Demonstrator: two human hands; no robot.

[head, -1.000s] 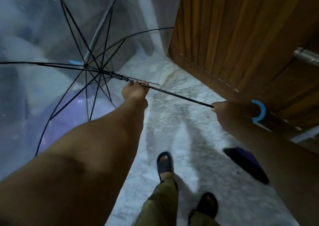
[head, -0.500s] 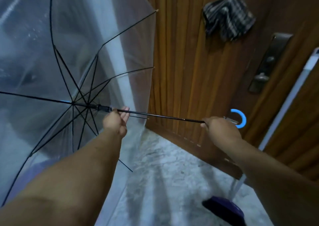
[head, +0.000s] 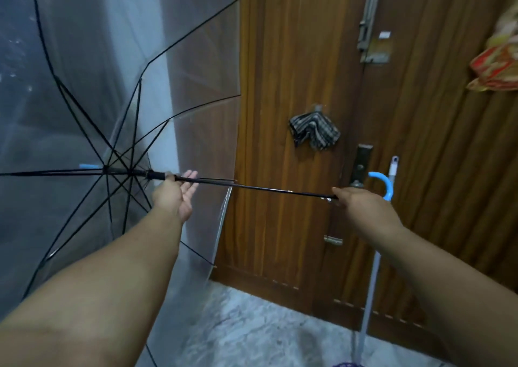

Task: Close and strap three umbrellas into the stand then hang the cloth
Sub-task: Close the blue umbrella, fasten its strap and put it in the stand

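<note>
An open clear umbrella (head: 196, 86) with black ribs lies sideways in front of me, its canopy to the left. Its thin black shaft (head: 266, 188) runs level across to a blue hooked handle (head: 388, 187) on the right. My left hand (head: 175, 198) is at the runner under the ribs, fingers straight and touching the shaft. My right hand (head: 361, 207) grips the shaft's end just before the blue handle. A dark checked cloth (head: 315, 132) hangs bunched on a hook on the wooden door (head: 294, 58).
A pale pole (head: 372, 277) leans on the door behind my right arm. A purple thing (head: 346, 364) peeks in at the bottom edge. Red and yellow fabric (head: 496, 61) hangs at the upper right. A metal bolt (head: 367, 30) sits high on the door. Marble floor (head: 252, 324) lies below.
My view has tilted up from the floor to the door. My left hand's fingers have uncurled from the shaft and now lie straight by the runner. The right hand keeps its grip.
</note>
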